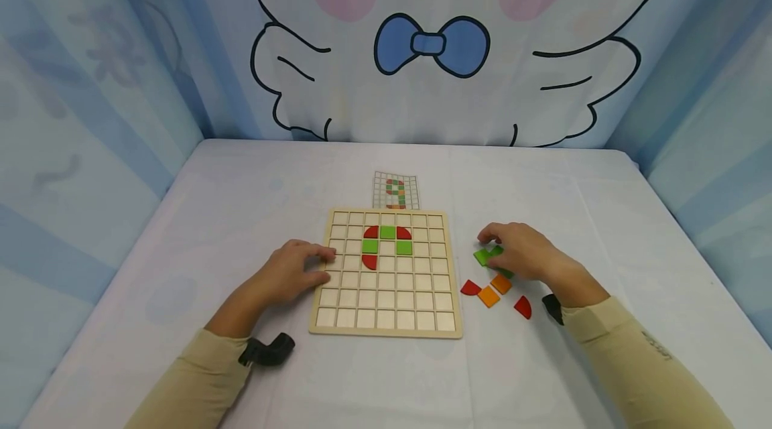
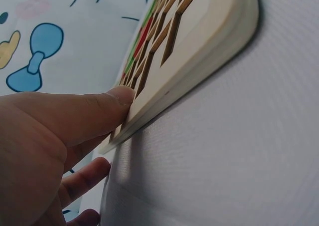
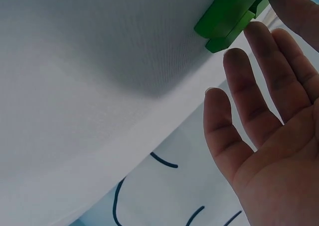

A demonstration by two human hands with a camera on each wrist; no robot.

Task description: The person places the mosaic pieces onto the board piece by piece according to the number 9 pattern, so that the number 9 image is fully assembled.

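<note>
A wooden grid board [image 1: 386, 334] lies flat in the middle of the table, holding three green squares and three red quarter-circle pieces in its upper cells. My left hand [image 1: 289, 273] rests at its left edge; in the left wrist view, the thumb [image 2: 94, 113] lies on the rim and the other fingers extend loosely. To the board's right, my right hand [image 1: 521, 250] is over several green pieces [image 1: 482, 257], thumb and index spread around them. In the right wrist view, green pieces [image 3: 227, 14] lie by the thumb tip, which partly covers them; the other fingers are extended.
A pattern card [image 1: 396, 191] lies behind the board, partly covered by its far edge. Nearer than the right hand are two orange squares [image 1: 488, 296], a red quarter-circle [image 1: 470, 288] and another red quarter-circle [image 1: 523, 307]. A patterned curtain [image 1: 428, 100] stands behind the table.
</note>
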